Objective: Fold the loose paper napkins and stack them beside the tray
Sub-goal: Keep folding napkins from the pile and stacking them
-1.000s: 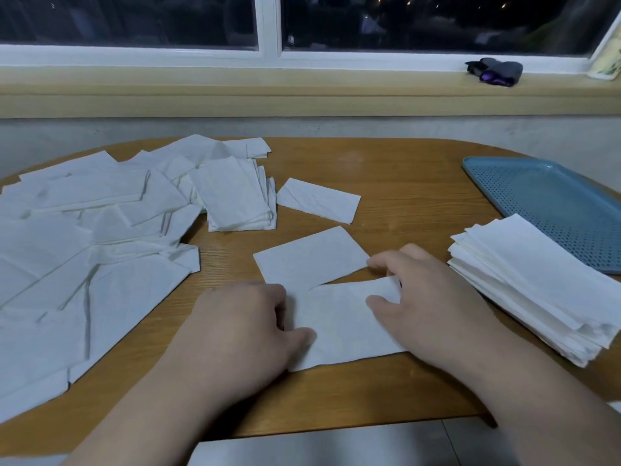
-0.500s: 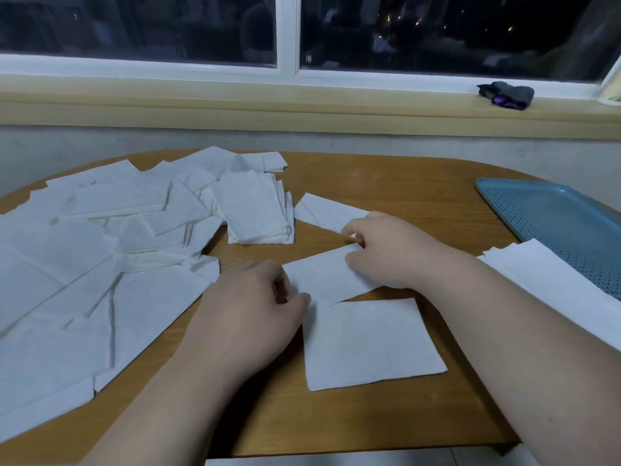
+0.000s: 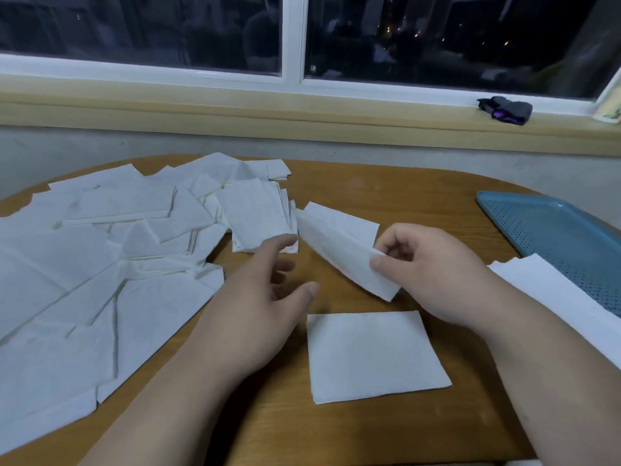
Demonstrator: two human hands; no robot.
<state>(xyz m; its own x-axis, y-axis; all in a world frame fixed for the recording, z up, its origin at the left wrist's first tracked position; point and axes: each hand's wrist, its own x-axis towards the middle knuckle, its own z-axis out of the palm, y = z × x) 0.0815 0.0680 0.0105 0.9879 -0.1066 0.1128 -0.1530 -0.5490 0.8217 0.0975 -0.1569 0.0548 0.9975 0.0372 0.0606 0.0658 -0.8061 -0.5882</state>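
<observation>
- White paper napkin (image 3: 342,253) is held clear of the wooden worktop (image 3: 386,190) by the right hand (image 3: 433,274). The thumb and curled fingers pinch its right-hand edge.
- The pinched sheet hangs tilted, with its far end toward the window and its near corner pointing down at the wood.
- Left hand (image 3: 262,297) has relaxed, spread fingers and grips nothing. It is palm down over the wood, just left of the pinched sheet.
- Cannot tell whether the left fingertips touch the small pile (image 3: 255,213) behind them.
- Folded napkin (image 3: 373,354) lies flat near the front edge of the worktop, between the two forearms and apart from both hands.
- Second sheet (image 3: 356,218) lies on the wood behind the pinched one and is partly hidden by it.
- Loose napkins (image 3: 100,280) cover the left part of the worktop. They are creased and overlapping, and several run off the left edge of the view.
- The small pile of narrower sheets sits at the right margin of that spread.
- Blue perforated tray (image 3: 551,237) is at the right end of the worktop.
- Stack (image 3: 537,287) of white napkins sits just beside the tray on its near side, partly covered by the right forearm.
- Pale sill (image 3: 235,112) runs beyond the worktop, with a dark bundle (image 3: 505,109) showing a purple patch at its right end. The window panes are dark.
</observation>
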